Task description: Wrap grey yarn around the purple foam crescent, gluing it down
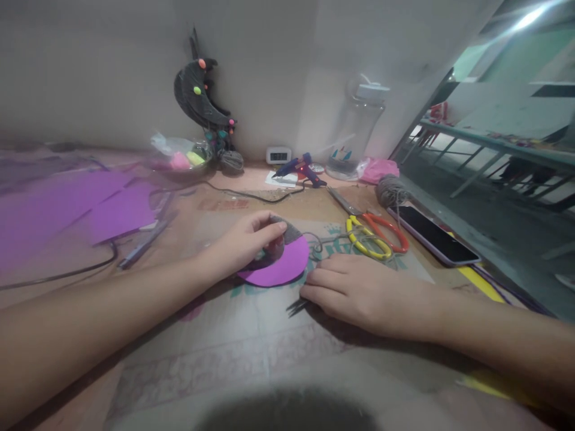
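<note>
Yarn crosses scissors handles; phone right, glue gun behind purple disc.

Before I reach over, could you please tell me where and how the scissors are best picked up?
Likely by the scissors' yellow and orange handles, from the near side: they face the right hand, while the blades point away. Yarn trails across the loops, so lift gently.

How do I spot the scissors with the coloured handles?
On the work surface, find the right hand. Just beyond it, left of the phone, lie the scissors. One yellow loop and one orange loop set them apart from the dark phone.
</note>
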A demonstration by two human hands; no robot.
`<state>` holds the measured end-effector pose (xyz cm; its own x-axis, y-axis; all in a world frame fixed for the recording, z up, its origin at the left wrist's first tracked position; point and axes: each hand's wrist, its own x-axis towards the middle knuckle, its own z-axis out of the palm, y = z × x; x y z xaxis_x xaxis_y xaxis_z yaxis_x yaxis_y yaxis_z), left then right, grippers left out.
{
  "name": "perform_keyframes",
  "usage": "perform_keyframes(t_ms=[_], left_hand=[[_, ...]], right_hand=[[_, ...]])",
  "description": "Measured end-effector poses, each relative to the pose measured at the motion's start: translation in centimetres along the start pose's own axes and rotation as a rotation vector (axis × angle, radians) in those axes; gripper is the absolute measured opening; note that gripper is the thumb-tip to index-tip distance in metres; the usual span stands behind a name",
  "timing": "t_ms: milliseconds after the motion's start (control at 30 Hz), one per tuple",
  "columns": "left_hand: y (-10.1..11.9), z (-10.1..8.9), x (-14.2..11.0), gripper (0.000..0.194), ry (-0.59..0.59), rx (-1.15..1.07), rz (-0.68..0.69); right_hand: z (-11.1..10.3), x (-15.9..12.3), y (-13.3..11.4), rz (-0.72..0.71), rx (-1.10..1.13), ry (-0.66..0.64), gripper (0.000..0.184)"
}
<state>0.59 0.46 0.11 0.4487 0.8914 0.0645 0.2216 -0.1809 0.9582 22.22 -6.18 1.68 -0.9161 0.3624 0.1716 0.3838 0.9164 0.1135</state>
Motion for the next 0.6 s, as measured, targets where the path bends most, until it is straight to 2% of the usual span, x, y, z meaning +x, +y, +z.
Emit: perform_keyframes(t_ms=[67,133,267,333,467,600], left_hand=[[0.0,0.0,0.0,0.023,-0.003,-0.011,-0.001],[0.0,0.0,0.1,0.023,-0.011,-0.016,-0.007],[0.2,0.0,0.1,0.024,-0.011,-0.001,-0.03],[0.4,0.0,0.0,0.024,-0.013,0.01,-0.034],[0.7,0.1,-0.2,0.023,-0.018,0.028,-0.046],[0.6,0.1,-0.3,0.023,-0.022,0.045,-0.045]], right_hand=[[0.5,0.1,0.0,-0.042,-0.056,-0.001,0.026],[0.6,0.0,0.1,-0.031,-0.055,0.084,0.025],[0.3,-0.4,1.0,0.171,-0.033,0.282,0.027],[0.2,-0.6,1.7,0.266,-0.014,0.297,0.031],[0.4,-1.0,2.7,0.345,0.044,0.296,0.05],[0.7,-0.8,2.7,0.392,-0.048,0.291,0.046]])
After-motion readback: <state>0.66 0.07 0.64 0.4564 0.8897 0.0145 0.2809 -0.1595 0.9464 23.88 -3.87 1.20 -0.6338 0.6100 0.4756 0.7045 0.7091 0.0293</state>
